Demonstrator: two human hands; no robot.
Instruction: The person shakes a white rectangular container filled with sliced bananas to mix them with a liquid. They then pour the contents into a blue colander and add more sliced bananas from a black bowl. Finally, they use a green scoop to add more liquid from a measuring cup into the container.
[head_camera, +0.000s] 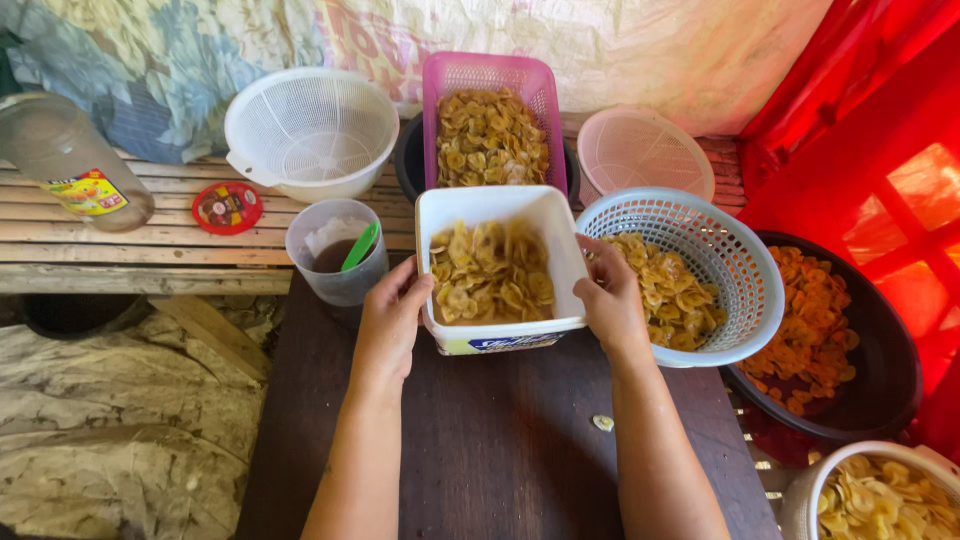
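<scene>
Both hands grip a white rectangular tub (497, 262) that stands at the far edge of the dark wooden table (490, 440), roughly at its middle. The left hand (392, 318) presses flat against the tub's left wall, fingers curled up toward the rim; the right hand (610, 298) clasps the right wall, thumb over the rim — both closed on the tub, not on anything else. The tub holds yellow fried chips (488, 272), filling about two thirds of it, heaped toward the near side.

By my reading, the step in hand is steadying or shifting the tub of chips; it looks seated on the table, not lifted, though I cannot tell for certain. Any move from here calls for an even two-handed hold, as the load sits loose and the tub is crowded on both sides.

Just to the right, touching or nearly touching the tub, a pale blue mesh basket (735, 265) holds more chips. Beyond the far edge sits a pink slotted basket (488, 80) full of chips. By the table's far left corner stands a clear plastic cup (337, 262) with a green spoon (360, 246) in it. One stray chip (602, 423) lies on the table near the right forearm — well apart from the tub.
</scene>
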